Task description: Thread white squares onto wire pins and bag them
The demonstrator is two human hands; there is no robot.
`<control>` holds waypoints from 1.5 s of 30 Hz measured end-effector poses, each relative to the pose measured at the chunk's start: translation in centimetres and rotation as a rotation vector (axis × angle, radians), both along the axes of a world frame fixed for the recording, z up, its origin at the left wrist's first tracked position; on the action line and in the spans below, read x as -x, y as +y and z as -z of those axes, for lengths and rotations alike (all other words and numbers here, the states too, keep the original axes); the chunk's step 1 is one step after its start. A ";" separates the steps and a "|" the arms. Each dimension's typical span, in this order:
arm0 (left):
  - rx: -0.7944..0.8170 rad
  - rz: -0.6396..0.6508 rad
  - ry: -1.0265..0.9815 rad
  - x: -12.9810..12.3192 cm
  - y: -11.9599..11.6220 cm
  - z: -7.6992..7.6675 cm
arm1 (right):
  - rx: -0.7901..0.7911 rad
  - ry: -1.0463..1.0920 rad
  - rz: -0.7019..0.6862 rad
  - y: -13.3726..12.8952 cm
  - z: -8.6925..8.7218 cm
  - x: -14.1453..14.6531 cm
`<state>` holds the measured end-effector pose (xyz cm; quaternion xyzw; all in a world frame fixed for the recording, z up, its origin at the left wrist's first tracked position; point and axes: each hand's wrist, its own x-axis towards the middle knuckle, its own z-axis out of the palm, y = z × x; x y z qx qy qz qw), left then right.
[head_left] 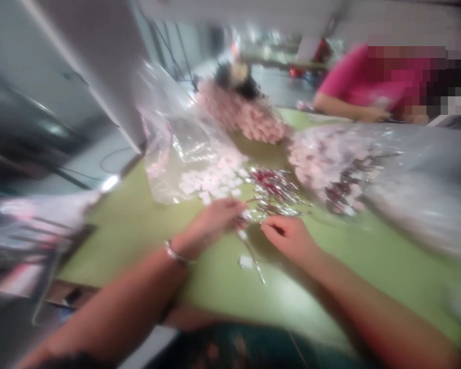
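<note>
My left hand [223, 214], with a bracelet at the wrist, is closed in a pinch around a small white piece [246, 215]. Facing it, my right hand [290, 234] has its thumb and fingers pressed together near thin silvery strands; blur hides what they grip. Just beyond both hands lies a pile of silver and dark red stems [274, 185]. Small white pieces [215, 177] are heaped at the mouth of a clear plastic bag [165, 148]. Nearer me, a loose white square [245, 262] lies beside a thin stem with a silvery tip [259, 270].
Pink bundles [249, 115] sit at the back of the green table [119, 230]. To the right, a large clear bag [426, 189] lies with pink and dark red pieces by it. Across the table is a person in a pink top [349, 77].
</note>
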<state>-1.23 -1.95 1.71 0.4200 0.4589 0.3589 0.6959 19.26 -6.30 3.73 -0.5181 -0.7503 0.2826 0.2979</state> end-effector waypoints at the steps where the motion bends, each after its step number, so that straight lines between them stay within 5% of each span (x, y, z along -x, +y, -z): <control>1: -0.002 0.000 0.014 0.0 0.0 -0.2 | -0.061 -0.025 -0.009 0.0 0.2 -0.1; 6: 0.017 -0.003 0.028 0.0 0.1 -1.1 | -0.367 -0.155 -0.058 -0.2 0.6 -0.5; 14: -0.038 0.041 0.163 0.1 0.0 -0.9 | -0.521 -0.257 -0.044 -0.1 1.1 -0.6; 21: -0.091 0.131 0.217 0.3 0.0 -1.1 | -0.396 -0.204 -0.074 0.0 0.5 -0.7; 29: -0.122 0.216 0.260 -0.2 -0.4 -0.9 | -0.355 -0.421 0.013 -0.1 0.7 -0.5; 36: -0.070 0.135 0.163 0.2 0.0 -0.5 | -0.270 -0.170 -0.029 -0.2 0.1 -0.7; 45: -0.038 0.185 0.037 -0.2 -0.3 -0.9 | -0.211 -0.168 -0.087 -0.3 -0.2 -0.7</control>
